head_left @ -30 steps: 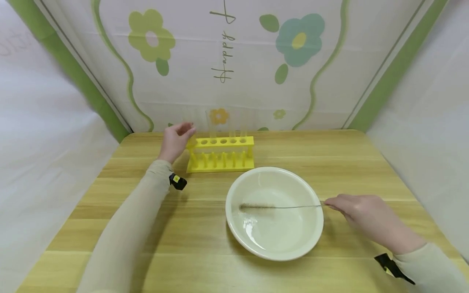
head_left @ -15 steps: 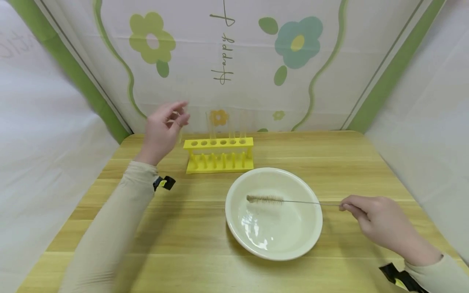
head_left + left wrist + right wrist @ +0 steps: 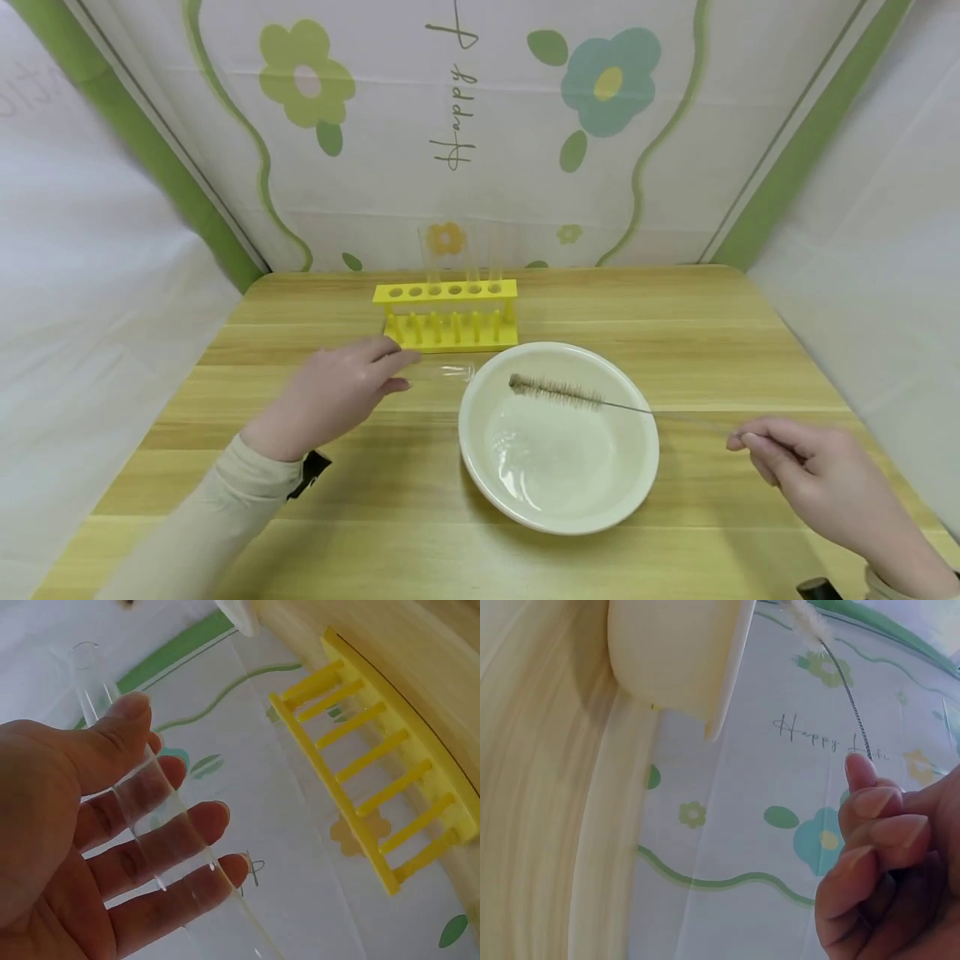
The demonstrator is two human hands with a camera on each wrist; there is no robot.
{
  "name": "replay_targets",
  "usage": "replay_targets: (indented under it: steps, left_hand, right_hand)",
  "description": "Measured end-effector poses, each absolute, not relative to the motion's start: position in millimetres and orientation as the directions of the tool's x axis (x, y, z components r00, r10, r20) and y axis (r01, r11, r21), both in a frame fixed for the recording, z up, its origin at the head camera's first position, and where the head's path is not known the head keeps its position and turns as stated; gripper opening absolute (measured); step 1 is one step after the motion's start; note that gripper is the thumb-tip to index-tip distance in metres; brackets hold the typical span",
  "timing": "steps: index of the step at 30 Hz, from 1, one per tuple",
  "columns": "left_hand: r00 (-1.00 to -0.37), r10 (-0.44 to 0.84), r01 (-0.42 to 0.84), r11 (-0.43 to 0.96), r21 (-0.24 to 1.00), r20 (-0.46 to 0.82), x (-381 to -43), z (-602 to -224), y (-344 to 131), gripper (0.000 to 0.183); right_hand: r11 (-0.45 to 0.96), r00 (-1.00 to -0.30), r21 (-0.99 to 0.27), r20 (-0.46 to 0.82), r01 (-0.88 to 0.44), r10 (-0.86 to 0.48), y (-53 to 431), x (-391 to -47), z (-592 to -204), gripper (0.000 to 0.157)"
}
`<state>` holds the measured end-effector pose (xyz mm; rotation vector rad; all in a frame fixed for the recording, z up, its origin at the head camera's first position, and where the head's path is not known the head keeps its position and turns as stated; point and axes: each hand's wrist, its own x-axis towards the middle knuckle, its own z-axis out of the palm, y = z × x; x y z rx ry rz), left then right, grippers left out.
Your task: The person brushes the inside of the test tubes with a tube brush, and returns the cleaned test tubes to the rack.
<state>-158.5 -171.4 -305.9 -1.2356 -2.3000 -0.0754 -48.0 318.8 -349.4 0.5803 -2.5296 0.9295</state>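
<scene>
"My left hand (image 3: 330, 396) swung down from beside the yellow test-tube rack (image 3: 465, 344), gripping one glass test tube (image 3: 454, 372) near the white bowl (image 3: 577, 467)."

"Progress?"

"Early, I'd say: tube's out, but the test-tube brush (image 3: 558, 392), pinched in my right hand (image 3: 817, 471), isn't inside yet. Three more tubes (image 3: 495, 262) racked."

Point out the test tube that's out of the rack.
It's the clear test tube held between the left hand's thumb and fingers; the other three tubes stand upright in the yellow rack.

head view high, forward-down; wrist views close; all share backdrop (image 3: 510, 150)
</scene>
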Motion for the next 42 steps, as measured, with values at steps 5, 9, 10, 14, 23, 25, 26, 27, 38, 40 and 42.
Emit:
replay_targets:
  steps: [5,9,10,14,23,25,26,27,38,40,42]
  left_hand:
    - [-0.453,0.762,0.773,0.595,-0.222,0.464,-147.3,-311.7,-168.4,0.038]
    - [-0.443,0.764,0.780,0.586,-0.219,0.469,-142.3,-312.5,-165.4,0.037]
    - [-0.439,0.766,0.784,0.582,-0.217,0.469,-141.4,-312.4,-164.6,0.037]
    - [-0.428,0.772,0.797,0.568,-0.205,0.471,-138.5,-311.7,-161.4,0.036]
    - [-0.416,0.777,0.814,0.550,-0.189,0.472,-134.2,-310.2,-157.7,0.037]
    - [-0.419,0.774,0.816,0.550,-0.177,0.475,-134.2,-310.2,-157.5,0.037]
    - [-0.421,0.772,0.817,0.550,-0.171,0.476,-134.2,-310.1,-157.5,0.037]
    - [-0.422,0.772,0.819,0.550,-0.165,0.476,-134.3,-310.0,-157.5,0.037]
    - [-0.415,0.796,0.809,0.544,-0.222,0.441,-132.0,-306.0,-156.0,0.036]
    - [-0.419,0.795,0.807,0.548,-0.222,0.439,-131.8,-305.7,-154.7,0.036]
    - [-0.424,0.792,0.805,0.552,-0.219,0.439,-132.1,-304.6,-152.8,0.035]
  right_hand:
    - [0.667,-0.820,-0.521,0.513,-0.532,-0.253,316.1,-42.7,-349.9,0.040]
    - [0.674,-0.799,-0.488,0.538,-0.555,-0.269,312.1,-41.8,-348.4,0.046]
    - [0.674,-0.795,-0.482,0.543,-0.560,-0.272,311.2,-41.6,-348.1,0.046]
    - [0.662,-0.778,-0.468,0.555,-0.585,-0.295,308.8,-41.8,-346.9,0.044]
    - [0.515,-0.553,-0.332,0.748,-0.790,-0.366,302.8,-59.5,-346.4,0.030]
    - [0.493,-0.470,-0.256,0.797,-0.831,-0.379,298.2,-65.4,-342.8,0.035]
    - [0.483,-0.433,-0.222,0.815,-0.847,-0.385,295.7,-67.9,-340.5,0.035]
    - [0.481,-0.404,-0.190,0.826,-0.856,-0.393,293.2,-69.7,-337.9,0.034]
    - [0.557,-0.054,0.236,0.889,-0.796,-0.455,267.9,-85.3,-316.8,0.034]
    - [0.538,0.036,0.308,0.889,-0.785,-0.457,264.1,-88.9,-318.1,0.034]
    - [0.524,0.127,0.390,0.875,-0.757,-0.467,261.0,-92.2,-320.5,0.032]
